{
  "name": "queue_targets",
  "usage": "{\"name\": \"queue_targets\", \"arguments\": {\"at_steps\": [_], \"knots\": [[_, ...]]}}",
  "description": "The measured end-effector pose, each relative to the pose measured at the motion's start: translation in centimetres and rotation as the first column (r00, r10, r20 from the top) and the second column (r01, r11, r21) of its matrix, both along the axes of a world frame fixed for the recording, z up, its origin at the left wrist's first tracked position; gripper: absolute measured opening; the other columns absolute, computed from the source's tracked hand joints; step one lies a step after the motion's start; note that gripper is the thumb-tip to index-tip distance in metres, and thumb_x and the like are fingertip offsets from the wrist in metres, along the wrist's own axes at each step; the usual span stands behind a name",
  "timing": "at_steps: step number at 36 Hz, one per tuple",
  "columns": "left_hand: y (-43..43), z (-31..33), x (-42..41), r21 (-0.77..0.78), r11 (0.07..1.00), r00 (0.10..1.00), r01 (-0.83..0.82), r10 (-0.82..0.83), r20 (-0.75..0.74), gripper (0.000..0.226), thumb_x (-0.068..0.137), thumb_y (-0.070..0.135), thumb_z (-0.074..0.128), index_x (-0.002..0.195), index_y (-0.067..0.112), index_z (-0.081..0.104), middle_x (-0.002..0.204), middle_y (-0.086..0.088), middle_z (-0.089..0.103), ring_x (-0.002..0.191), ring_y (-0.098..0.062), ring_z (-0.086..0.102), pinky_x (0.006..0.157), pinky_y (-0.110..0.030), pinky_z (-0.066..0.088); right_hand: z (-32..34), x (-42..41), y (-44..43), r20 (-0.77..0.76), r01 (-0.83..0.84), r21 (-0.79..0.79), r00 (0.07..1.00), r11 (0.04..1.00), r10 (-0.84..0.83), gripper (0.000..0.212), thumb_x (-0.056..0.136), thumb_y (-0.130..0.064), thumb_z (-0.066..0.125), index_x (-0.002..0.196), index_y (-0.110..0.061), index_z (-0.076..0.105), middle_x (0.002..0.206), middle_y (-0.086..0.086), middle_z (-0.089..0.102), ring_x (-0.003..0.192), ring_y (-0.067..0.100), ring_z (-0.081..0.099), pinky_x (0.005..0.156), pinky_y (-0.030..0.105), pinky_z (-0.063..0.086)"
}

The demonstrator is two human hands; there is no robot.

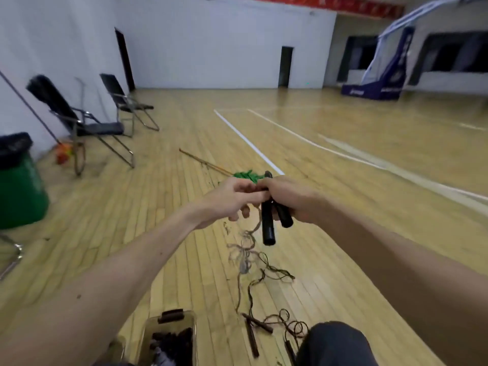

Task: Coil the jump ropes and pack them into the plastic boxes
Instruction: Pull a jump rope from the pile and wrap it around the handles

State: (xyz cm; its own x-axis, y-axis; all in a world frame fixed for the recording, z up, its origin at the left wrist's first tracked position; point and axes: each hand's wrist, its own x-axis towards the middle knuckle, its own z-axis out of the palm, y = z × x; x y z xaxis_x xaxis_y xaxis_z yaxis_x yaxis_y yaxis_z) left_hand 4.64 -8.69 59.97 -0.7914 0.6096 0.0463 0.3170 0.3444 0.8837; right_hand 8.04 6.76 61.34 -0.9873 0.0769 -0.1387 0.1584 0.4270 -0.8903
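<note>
A person's right hand (287,199) was clenched around the two black handles (268,225) of a jump rope, held together above the wooden floor (343,180). The left hand (232,199) pinched the cord (247,249) just beside the handle tops. The rest of the cord hung in a loose tangle down to the floor, so coiling seemed barely begun. A clear plastic box (148,331) near the person's knee already held dark bundles, probably packed ropes. More loose ropes (253,328) lay beside it, uncoiled.

Wooden gym floor (343,159), white walls (211,43), folding chairs (79,120).
</note>
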Motion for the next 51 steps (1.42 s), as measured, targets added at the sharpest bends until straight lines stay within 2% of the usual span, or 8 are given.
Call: {"name": "queue_targets", "arguments": {"at_steps": [7, 12, 17, 21, 27, 32, 43, 51], "knots": [[-2.0, 13.6, 6.2, -0.003, 0.998, 0.934, -0.06, 0.055, -0.353, 0.016, 0.097, 0.036, 0.063, 0.107, 0.025, 0.065, 0.091, 0.004, 0.068, 0.068, -0.007, 0.058, 0.058, -0.019, 0.045, 12.0, 6.7, -1.0, -0.279, -0.196, -0.397, 0.956, 0.897, 0.085, 0.021, 0.11, -0.027, 0.041, 0.102, -0.01, 0.049, 0.069, 0.009, 0.058, 0.053, 0.023, 0.061, 0.052, 0.033, 0.056], [-2.7, 21.2, 9.6, 0.137, 0.973, 0.75, -0.186, 0.231, -0.619, 0.029, 0.096, 0.047, 0.059, 0.112, 0.023, 0.053, 0.101, 0.005, 0.059, 0.085, -0.01, 0.059, 0.075, -0.027, 0.05, 19.0, 10.7, -3.0, -0.483, -0.355, -0.42, 0.866, 0.835, 0.125, 0.02, 0.109, -0.03, 0.044, 0.1, -0.013, 0.048, 0.063, 0.006, 0.052, 0.051, 0.021, 0.053, 0.047, 0.031, 0.049], [-3.8, 27.3, 14.1, 0.236, 0.972, 0.733, 0.013, 0.151, -0.663, 0.045, 0.093, 0.038, 0.048, 0.138, 0.035, 0.044, 0.135, 0.006, 0.049, 0.123, -0.006, 0.052, 0.101, -0.022, 0.042, 24.7, 15.5, -4.0, -0.59, -0.505, -0.364, 0.775, 0.783, 0.226, 0.022, 0.107, -0.036, 0.046, 0.108, -0.016, 0.055, 0.068, 0.005, 0.051, 0.055, 0.02, 0.051, 0.052, 0.032, 0.048], [-3.5, 29.5, 15.7, 0.286, 0.956, 0.767, 0.059, 0.14, -0.626, 0.052, 0.092, 0.019, 0.045, 0.112, 0.065, 0.058, 0.113, 0.014, 0.063, 0.106, 0.008, 0.061, 0.097, -0.031, 0.041, 26.1, 18.3, -4.7, -0.594, -0.584, -0.347, 0.742, 0.734, 0.311, 0.026, 0.107, -0.037, 0.046, 0.123, -0.019, 0.055, 0.069, 0.006, 0.051, 0.056, 0.019, 0.05, 0.053, 0.032, 0.047], [-2.9, 28.8, 20.8, 0.372, 0.922, 0.731, 0.107, 0.181, -0.658, 0.039, 0.107, 0.042, 0.032, 0.104, 0.01, 0.054, 0.07, 0.0, 0.058, 0.049, -0.015, 0.053, 0.044, -0.026, 0.044, 26.1, 21.7, -5.0, -0.57, -0.617, -0.271, 0.721, 0.739, 0.393, 0.027, 0.107, -0.034, 0.044, 0.118, -0.013, 0.055, 0.067, 0.005, 0.052, 0.056, 0.02, 0.051, 0.054, 0.033, 0.048], [-3.6, 28.8, 21.7, 0.306, 0.951, 0.619, 0.042, 0.215, -0.755, 0.036, 0.105, 0.03, 0.047, 0.078, 0.008, 0.057, 0.063, 0.008, 0.05, 0.06, -0.01, 0.048, 0.058, -0.024, 0.042, 24.7, 23.3, -4.2, -0.549, -0.62, -0.28, 0.73, 0.733, 0.408, 0.023, 0.107, -0.025, 0.048, 0.118, -0.006, 0.056, 0.072, 0.004, 0.053, 0.06, 0.016, 0.05, 0.058, 0.029, 0.045], [-5.1, 23.6, 24.5, 0.224, 0.971, 0.625, -0.083, 0.226, -0.747, 0.029, 0.106, 0.02, 0.044, 0.091, 0.014, 0.067, 0.057, 0.026, 0.054, 0.056, 0.005, 0.05, 0.058, -0.014, 0.038, 16.9, 26.1, -4.0, -0.293, -0.661, -0.224, 0.746, 0.716, 0.597, 0.04, 0.09, -0.037, 0.066, 0.11, -0.005, 0.053, 0.079, 0.009, 0.061, 0.071, 0.03, 0.063, 0.074, 0.043, 0.056], [-7.8, 18.9, 22.9, 0.242, 0.959, 0.635, -0.149, 0.28, -0.72, 0.049, 0.106, 0.039, 0.044, 0.072, 0.007, 0.059, 0.055, 0.01, 0.039, 0.048, -0.006, 0.035, 0.053, -0.026, 0.029, 12.7, 25.5, -4.8, -0.162, -0.636, -0.283, 0.77, 0.718, 0.618, 0.033, 0.099, -0.044, 0.056, 0.105, -0.012, 0.052, 0.067, -0.002, 0.048, 0.059, 0.014, 0.047, 0.054, 0.025, 0.042]]}}
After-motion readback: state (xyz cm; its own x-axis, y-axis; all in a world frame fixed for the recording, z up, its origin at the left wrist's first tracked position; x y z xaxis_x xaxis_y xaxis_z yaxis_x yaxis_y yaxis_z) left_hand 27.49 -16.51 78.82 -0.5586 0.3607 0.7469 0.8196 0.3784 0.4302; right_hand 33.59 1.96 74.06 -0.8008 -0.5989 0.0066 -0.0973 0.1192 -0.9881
